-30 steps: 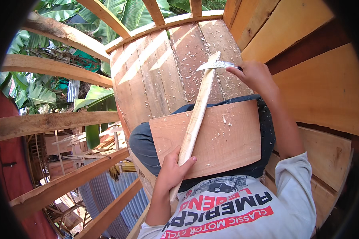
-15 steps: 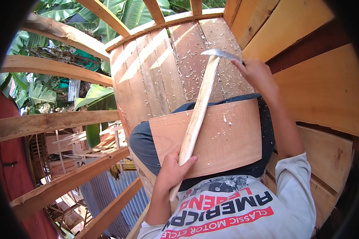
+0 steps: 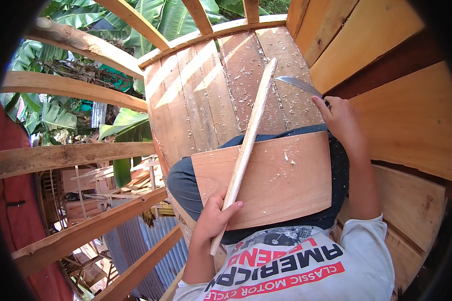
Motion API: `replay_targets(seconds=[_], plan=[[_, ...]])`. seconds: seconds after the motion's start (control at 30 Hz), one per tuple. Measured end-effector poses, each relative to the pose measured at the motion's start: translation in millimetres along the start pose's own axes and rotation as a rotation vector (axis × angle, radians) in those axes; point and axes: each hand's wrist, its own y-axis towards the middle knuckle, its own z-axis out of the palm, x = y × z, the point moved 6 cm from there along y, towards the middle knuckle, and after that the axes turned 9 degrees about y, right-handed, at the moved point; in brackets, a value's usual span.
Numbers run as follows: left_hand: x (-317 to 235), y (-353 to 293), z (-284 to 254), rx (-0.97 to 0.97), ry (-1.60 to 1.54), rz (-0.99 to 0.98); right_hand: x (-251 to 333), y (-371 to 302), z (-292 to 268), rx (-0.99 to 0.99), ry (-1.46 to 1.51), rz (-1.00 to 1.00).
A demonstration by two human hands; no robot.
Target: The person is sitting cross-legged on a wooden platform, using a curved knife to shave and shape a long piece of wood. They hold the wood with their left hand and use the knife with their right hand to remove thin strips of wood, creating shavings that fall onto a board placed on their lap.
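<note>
My left hand (image 3: pixel 219 214) is closed round the lower part of a long pale wooden stick (image 3: pixel 249 140). The stick slants up and away across a flat wooden board (image 3: pixel 291 185) that lies over my lap, and its far tip is whittled to a taper. In my right hand (image 3: pixel 340 119) is a knife (image 3: pixel 299 84) with a curved blade; the fingers wrap its dark handle, which is mostly hidden. The blade points left, its tip near the upper end of the stick but apart from it. A few shavings (image 3: pixel 288 157) lie on the board.
Plank flooring (image 3: pixel 186 110) strewn with curled shavings stretches ahead of me. A wooden plank wall (image 3: pixel 386 100) rises close on the right. Open wooden rails (image 3: pixel 75 155) line the left side, with banana leaves (image 3: pixel 171 30) and corrugated metal sheets (image 3: pixel 158 246) beyond them.
The knife has come away from the stick's far end, moving right and slightly nearer with my right hand. My left hand keeps its hold, and the stick has turned a little.
</note>
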Motion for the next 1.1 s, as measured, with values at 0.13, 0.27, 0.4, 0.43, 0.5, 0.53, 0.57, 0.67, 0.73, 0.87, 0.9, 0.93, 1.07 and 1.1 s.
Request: replay_targets(seconds=[0.13, 0.27, 0.4, 0.43, 0.5, 0.53, 0.57, 0.67, 0.73, 0.87, 0.9, 0.93, 1.07, 1.1], plan=[[5, -3, 4, 0.124, -0.168, 0.09, 8, -38, 18, 0.101, 0.329, -0.079], [2, -5, 18, 0.215, -0.266, 0.141, 29, -78, 32, 0.141, 0.505, -0.213], [-10, -4, 27, 0.174, -0.177, 0.158, 45, -112, 42, 0.132, 0.456, -0.501], [-13, -4, 29, 0.158, -0.156, 0.165, 49, -119, 43, 0.128, 0.416, -0.588], [-19, -7, 31, 0.106, -0.066, 0.166, 42, -111, 30, 0.012, 0.308, -0.551], [-23, -8, 31, 0.076, -0.023, 0.167, 39, -107, 24, -0.042, 0.255, -0.534], [-26, -9, 33, 0.071, -0.012, 0.164, 38, -106, 23, -0.063, 0.249, -0.532], [-31, -9, 34, 0.066, 0.008, 0.161, 37, -106, 20, -0.122, 0.245, -0.544], [-28, -12, 33, 0.077, 0.012, 0.161, 43, -112, 20, -0.158, 0.265, -0.571], [-14, -17, 32, 0.03, 0.085, 0.112, 48, -119, 25, -0.134, 0.315, -0.617], [-19, -20, 32, 0.026, 0.077, 0.145, 37, -103, 21, -0.201, 0.344, -0.524], [-25, -21, 33, 0.029, 0.073, 0.181, 26, -92, 16, -0.273, 0.369, -0.425], [-26, -20, 38, 0.027, 0.027, 0.175, 36, -103, 12, -0.145, 0.299, -0.533], [-26, -20, 38, 0.028, 0.023, 0.185, 48, -115, 20, -0.075, 0.305, -0.598]])
